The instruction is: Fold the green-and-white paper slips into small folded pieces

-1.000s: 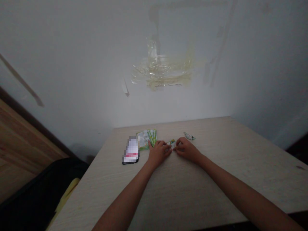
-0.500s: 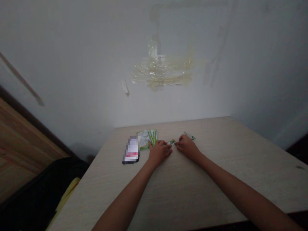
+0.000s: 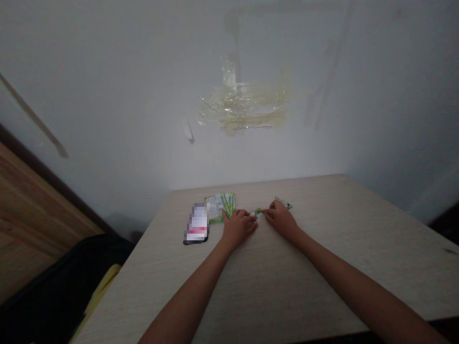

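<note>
Between my hands on the table lies a small printed piece [image 3: 258, 213], white with yellow, green and blue; its exact kind is too small to tell. My left hand [image 3: 238, 228] rests palm down, thumb spread to the left and fingertips lying on the left part of the piece. At its right edge, my right hand [image 3: 282, 220] has thumb and forefinger pinched together. Just beyond the right hand sits another small green-and-white piece [image 3: 288, 204], partly covered by that hand. Several green-and-white packets [image 3: 216, 206] are fanned out beside my left thumb.
A phone [image 3: 197, 223] with a blurred screen lies left of the packets. The pale wooden table [image 3: 287, 282] meets a wall [image 3: 143, 119] bearing clear tape [image 3: 247, 102]. Dark and yellow cloth [image 3: 102, 291] and a wooden panel [image 3: 28, 205] stand at the left.
The view has shifted very slightly. Both hands stay almost in place around the small piece, the right fingertips moving a touch to the right.
</note>
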`<state>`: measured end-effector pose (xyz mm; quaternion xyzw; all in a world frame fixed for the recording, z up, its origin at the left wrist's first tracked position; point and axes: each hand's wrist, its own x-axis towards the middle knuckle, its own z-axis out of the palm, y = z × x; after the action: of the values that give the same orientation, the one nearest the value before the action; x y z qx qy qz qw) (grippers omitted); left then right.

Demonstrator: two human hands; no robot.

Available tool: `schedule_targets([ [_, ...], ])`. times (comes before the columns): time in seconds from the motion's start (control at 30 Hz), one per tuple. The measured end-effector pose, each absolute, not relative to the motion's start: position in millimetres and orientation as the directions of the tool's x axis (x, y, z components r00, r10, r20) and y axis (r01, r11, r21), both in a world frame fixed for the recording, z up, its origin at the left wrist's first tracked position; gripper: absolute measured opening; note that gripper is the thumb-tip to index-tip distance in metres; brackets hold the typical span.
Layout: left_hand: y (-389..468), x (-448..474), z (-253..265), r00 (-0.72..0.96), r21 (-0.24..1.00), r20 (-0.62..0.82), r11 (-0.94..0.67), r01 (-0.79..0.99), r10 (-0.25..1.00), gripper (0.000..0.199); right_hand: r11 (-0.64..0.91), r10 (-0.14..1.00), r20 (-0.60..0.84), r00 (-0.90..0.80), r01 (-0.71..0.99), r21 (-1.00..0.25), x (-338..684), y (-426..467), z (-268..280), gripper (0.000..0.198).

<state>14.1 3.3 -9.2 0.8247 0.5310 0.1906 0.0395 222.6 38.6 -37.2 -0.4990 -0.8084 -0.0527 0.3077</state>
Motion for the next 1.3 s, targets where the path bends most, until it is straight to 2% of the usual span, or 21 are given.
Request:
schedule_targets([
  [0.23, 3.0, 13.8, -8.3, 0.365, 0.273, 0.263, -0.431, 0.86, 0.893, 0.027, 0.494, 0.769, 0.571, -0.286, 0.834, -0.247, 225.7, 36.0, -34.3, 0.021],
  [0.43, 1.5, 13.0, -6.6, 0.376, 0.278, 0.255, -0.44, 0.854, 0.891, 0.028, 0.583, 0.729, 0.57, -0.378, 0.78, -0.228, 226.3, 37.1, -36.4, 0.018],
  [0.63, 0.5, 12.8, -6.7, 0.371, 0.264, 0.254, -0.433, 0.862, 0.893, 0.028, 0.612, 0.728, 0.552, -0.408, 0.75, -0.253, 225.9, 37.2, -35.5, 0.018],
  [0.97, -0.4, 13.6, -6.2, 0.352, 0.253, 0.257, -0.414, 0.874, 0.9, 0.028, 0.679, 0.682, 0.536, -0.497, 0.702, -0.214, 224.6, 32.3, -28.2, 0.018],
  [1.3, 0.2, 14.4, -8.4, 0.348, 0.223, 0.32, -0.427, 0.876, 0.881, 0.024, 0.729, 0.657, 0.523, -0.543, 0.636, -0.254, 225.2, 23.0, -22.2, 0.015],
])
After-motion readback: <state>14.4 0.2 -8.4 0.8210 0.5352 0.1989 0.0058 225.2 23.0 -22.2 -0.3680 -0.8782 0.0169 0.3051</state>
